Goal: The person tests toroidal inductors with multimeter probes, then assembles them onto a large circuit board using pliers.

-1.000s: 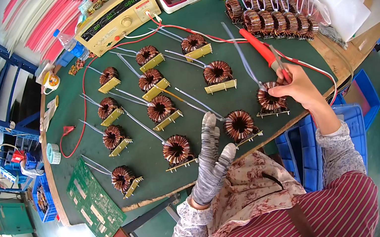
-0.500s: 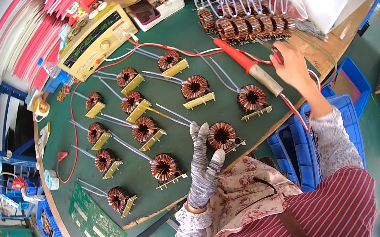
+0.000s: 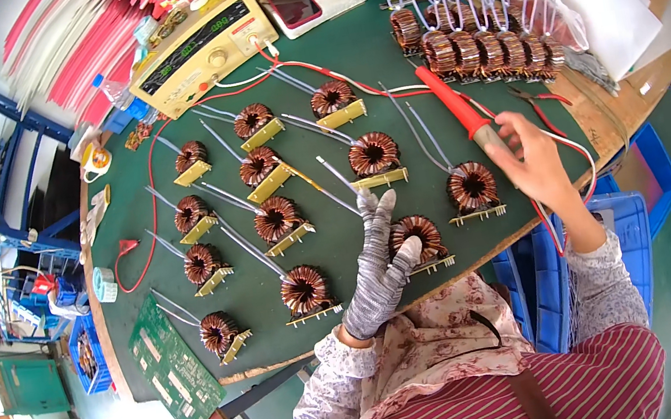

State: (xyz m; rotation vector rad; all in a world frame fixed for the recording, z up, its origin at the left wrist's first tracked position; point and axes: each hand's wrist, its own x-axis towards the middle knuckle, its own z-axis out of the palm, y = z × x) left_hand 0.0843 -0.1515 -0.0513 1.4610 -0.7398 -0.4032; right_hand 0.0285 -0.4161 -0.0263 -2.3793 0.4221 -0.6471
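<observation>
My left hand [image 3: 374, 270], in a grey knitted glove, lies with fingers stretched beside a copper-wound toroid coil [image 3: 416, 236] at the table's near edge. Its thumb reaches over the coil's side, and the fingertips touch a grey wire lead [image 3: 338, 182]. The bare right hand [image 3: 536, 162] is open at the grey end of a red-handled, pen-shaped tool [image 3: 449, 102], which looks like a soldering iron or test probe. Its fingers and thumb are apart around that end. Red-handled pliers [image 3: 543, 97] lie just beyond this hand. Another coil [image 3: 472, 186] stands on its pale board nearby.
Several more coils on boards [image 3: 305, 288] stand in rows across the green tabletop [image 3: 382, 277]. A beige bench power supply [image 3: 203, 54] is at the back, trailing red and white cables. Coils with upright leads [image 3: 491, 52] crowd the back right. A green circuit board [image 3: 171, 366] overhangs the left edge.
My right hand has let go of the pliers, now lying on the table, and moved nearer to the pen-shaped tool's grey end. The view has shifted slightly; my left hand stays by the coil.
</observation>
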